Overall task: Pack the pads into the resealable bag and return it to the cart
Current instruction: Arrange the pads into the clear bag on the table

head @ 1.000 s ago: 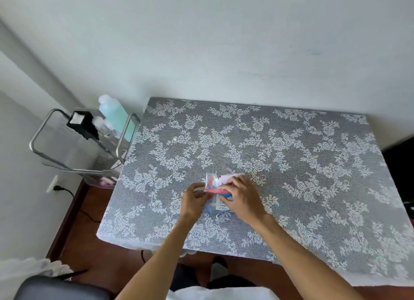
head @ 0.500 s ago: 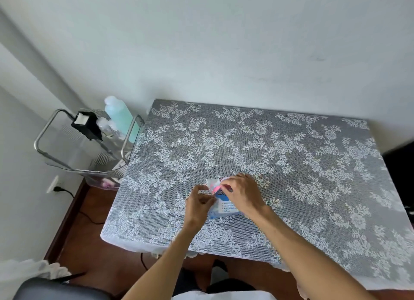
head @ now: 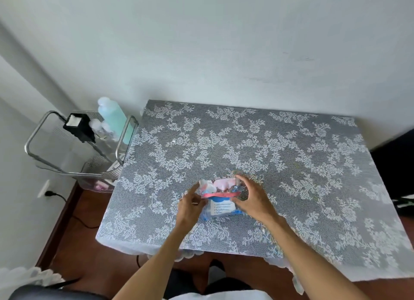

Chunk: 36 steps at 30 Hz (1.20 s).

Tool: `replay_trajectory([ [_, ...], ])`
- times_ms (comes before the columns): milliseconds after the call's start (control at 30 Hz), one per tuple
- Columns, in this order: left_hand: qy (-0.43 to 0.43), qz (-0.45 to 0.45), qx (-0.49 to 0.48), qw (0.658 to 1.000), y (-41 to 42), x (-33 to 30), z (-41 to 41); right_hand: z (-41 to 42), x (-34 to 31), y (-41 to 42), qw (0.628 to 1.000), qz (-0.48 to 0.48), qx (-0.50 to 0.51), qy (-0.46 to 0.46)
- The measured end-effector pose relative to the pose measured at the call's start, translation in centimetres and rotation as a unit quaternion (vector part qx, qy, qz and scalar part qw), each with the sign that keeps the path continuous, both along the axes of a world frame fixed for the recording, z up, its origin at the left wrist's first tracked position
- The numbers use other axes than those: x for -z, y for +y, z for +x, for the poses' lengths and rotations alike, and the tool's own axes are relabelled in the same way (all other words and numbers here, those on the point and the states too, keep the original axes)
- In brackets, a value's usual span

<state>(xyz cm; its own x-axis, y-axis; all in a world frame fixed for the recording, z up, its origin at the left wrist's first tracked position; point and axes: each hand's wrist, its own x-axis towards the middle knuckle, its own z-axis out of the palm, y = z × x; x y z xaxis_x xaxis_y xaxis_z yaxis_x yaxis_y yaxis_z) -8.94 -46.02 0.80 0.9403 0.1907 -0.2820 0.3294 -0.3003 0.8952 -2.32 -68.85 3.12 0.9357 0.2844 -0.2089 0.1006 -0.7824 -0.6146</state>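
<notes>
The resealable bag (head: 220, 199) lies on the lace-covered desk (head: 291, 165), near the front edge, and it is held from both sides. The left hand (head: 190, 206) is at the left end of the red seal strip (head: 219, 194), with the fingers (head: 196, 200) closed on the edge of the bag there; the right hand (head: 252, 199) is curved around the right end, thumb below and fingers above, and it seems to grip the bag, although the contact itself is partly hidden. The pads (head: 220, 184), white and pink, are seen in the upper part of the bag, above the strip, and it cannot be told if the strip is already pressed shut along its whole length. From this, the main risk is judged to be a seal that is only partly closed: if a pad edge is caught in the strip, a gap can be left and the pads may slip out when the bag is lifted. The plastic is thin and smooth, so a weak pinch on one corner may let it slide or tip. The cart (head: 83, 147) stands to the left of the desk, well apart from the bag, and its top is already occupied by a turquoise bottle (head: 116, 118) and a black device (head: 78, 127), which could be knocked if the bag is placed without care.
</notes>
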Motion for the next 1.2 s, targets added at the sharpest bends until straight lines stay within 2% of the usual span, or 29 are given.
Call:
replay_trajectory([
  [67,-0.013,0.017,0.015,1.000,0.0,-0.2,0.0,-0.2,-0.1,0.2,1.000,0.014,0.014,0.024],
  [233,-0.041,0.020,0.022,0.999,0.3,-0.7,0.1,-0.3,-0.6,1.0,0.998,0.046,0.040,0.015],
  [367,-0.037,0.015,0.006,0.999,0.5,-1.0,0.4,0.0,-1.2,1.3,0.971,0.145,0.117,0.149],
  [433,-0.040,0.008,0.003,0.999,0.6,-1.1,0.6,0.5,-1.3,1.1,0.946,0.184,0.115,0.241],
  [533,-0.039,0.001,0.002,0.999,0.5,-1.2,0.8,1.2,-1.5,0.8,0.861,0.310,0.190,0.357],
  [567,-0.039,0.000,0.000,0.999,0.5,-1.2,1.0,1.4,-1.7,0.6,0.836,0.328,0.221,0.381],
  [633,-0.037,-0.010,-0.007,0.999,0.6,-1.3,1.3,1.8,-1.8,0.5,0.810,0.301,0.257,0.432],
  [733,-0.023,-0.034,-0.004,0.999,0.8,-1.5,1.7,2.2,-2.0,0.4,0.802,0.237,0.248,0.489],
  [867,0.017,-0.021,0.018,0.999,1.0,-1.5,2.2,2.5,-2.2,0.2,0.791,0.236,0.230,0.515],
  [1000,0.069,-0.145,0.087,0.983,1.7,-2.4,2.3,2.7,-2.2,0.0,0.802,0.216,0.214,0.514],
  [1100,0.139,-0.190,0.071,0.969,2.1,-2.5,3.0,2.8,-2.1,0.0,0.811,0.203,0.200,0.511],
  [1200,0.221,-0.191,0.097,0.951,2.5,-2.4,4.0,2.9,-2.0,-0.2,0.819,0.188,0.180,0.511],
])
